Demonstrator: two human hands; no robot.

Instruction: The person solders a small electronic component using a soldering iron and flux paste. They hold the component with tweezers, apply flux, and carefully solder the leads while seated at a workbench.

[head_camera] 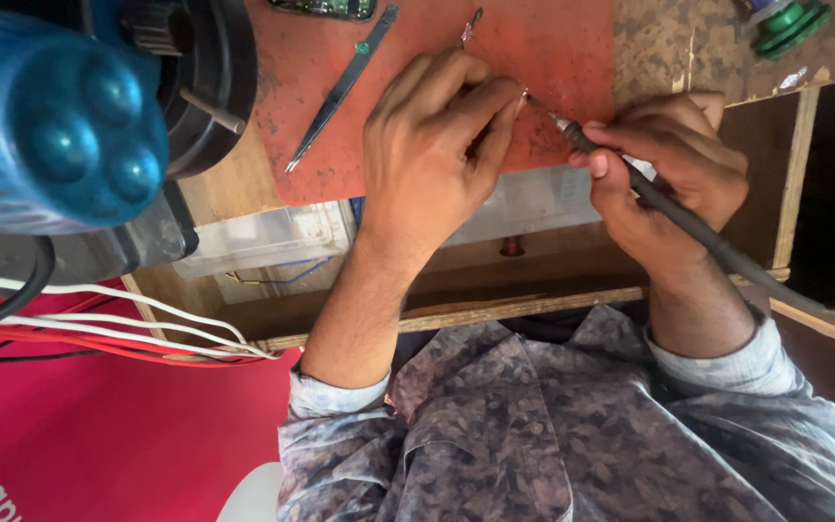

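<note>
A red mat covers a worn wooden bench. The right hand grips a dark soldering iron, fingers closed around its shaft, tip touching the mat beside the left hand. The left hand's fingertips pinch something too small to identify. Steadying both wrists on the bench edge would likely help. Tweezers lie nearby, untouched.

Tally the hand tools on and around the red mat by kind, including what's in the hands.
Soldering iron, held in the right hand: 1
Tweezers, lying on the red mat beside the left hand: 1
Small metal piece near the mat's top edge, kind unclear: 1
Total: 3
</note>
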